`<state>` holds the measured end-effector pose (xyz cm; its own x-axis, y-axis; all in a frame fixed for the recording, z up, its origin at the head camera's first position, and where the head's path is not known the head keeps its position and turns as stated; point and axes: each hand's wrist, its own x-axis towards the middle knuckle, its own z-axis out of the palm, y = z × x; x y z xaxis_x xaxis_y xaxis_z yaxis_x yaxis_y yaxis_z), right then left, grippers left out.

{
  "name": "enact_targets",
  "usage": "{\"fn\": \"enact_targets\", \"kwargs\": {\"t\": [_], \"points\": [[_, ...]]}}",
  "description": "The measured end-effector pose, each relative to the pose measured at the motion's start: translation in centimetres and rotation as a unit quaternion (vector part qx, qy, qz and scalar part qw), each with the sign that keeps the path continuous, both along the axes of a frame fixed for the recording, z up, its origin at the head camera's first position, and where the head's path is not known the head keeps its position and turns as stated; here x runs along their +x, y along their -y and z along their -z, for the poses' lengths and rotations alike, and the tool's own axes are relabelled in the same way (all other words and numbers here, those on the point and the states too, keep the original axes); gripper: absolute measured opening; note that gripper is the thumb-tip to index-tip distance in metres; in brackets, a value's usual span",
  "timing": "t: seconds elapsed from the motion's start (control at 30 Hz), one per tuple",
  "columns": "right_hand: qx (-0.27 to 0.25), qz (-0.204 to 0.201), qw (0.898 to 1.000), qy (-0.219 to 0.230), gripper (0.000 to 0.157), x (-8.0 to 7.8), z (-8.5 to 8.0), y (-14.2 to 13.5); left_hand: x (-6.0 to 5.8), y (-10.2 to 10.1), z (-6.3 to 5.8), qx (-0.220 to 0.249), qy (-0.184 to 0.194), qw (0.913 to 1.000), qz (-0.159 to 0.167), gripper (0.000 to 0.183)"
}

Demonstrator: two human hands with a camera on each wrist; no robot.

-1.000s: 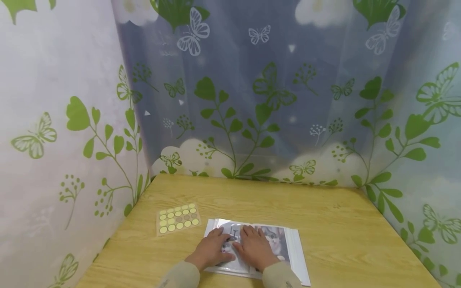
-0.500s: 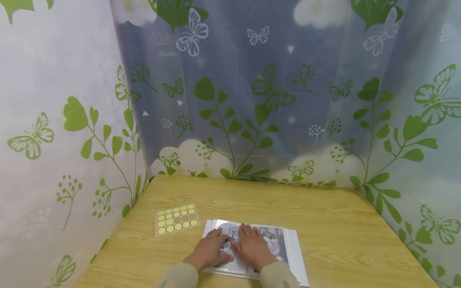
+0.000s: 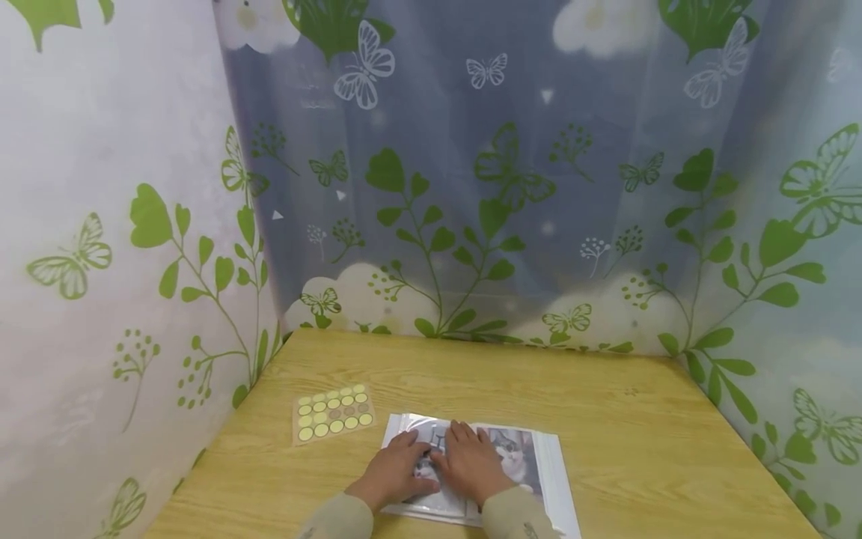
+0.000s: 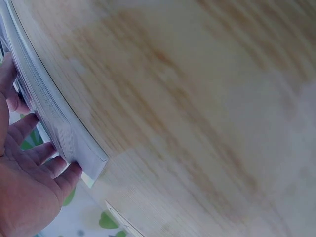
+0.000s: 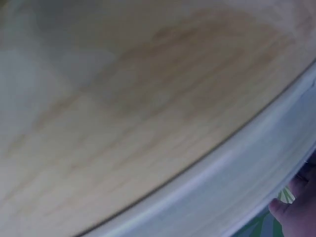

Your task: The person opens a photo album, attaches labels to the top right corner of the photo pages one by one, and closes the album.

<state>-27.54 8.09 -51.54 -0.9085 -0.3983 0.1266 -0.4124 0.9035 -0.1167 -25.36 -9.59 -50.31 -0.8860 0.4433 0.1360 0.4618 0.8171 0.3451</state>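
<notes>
An open photo album (image 3: 564,486) with white page edges and glossy clear sleeves lies on the table in front of me. On its left page rests my left hand (image 3: 393,473), fingers extended and thumb pointing inward. My right hand (image 3: 474,466) lies flat along the middle fold, its thumb near the left hand's fingers. A cat photo (image 3: 513,458) shows on the right page; the left page's picture is partly covered by my hands. In the left wrist view, the left hand (image 4: 32,177) has its fingertips on the stacked pages (image 4: 47,106). The right wrist view catches only part of the right hand (image 5: 302,212) beyond the album edge (image 5: 212,190).
A sheet of round yellow stickers (image 3: 334,414), with several spots bare, lies left of the album. The wood-grain table (image 3: 640,427) reaches back to a curtain (image 3: 431,224) printed with leaves and butterflies, which also hangs at both sides.
My right hand has slid slightly left toward the fold, uncovering a little more of the cat photo. The left hand stays in place, and the head view shifts slightly.
</notes>
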Motion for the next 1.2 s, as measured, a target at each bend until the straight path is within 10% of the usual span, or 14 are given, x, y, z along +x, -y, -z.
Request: {"fn": "enact_targets", "kwargs": {"t": [1.2], "points": [[0.017, -0.017, 0.999, -0.029, 0.062, 0.5, 0.2, -0.5, -0.2, -0.1, 0.0, -0.007, 0.024, 0.9996, -0.009, 0.067]]}}
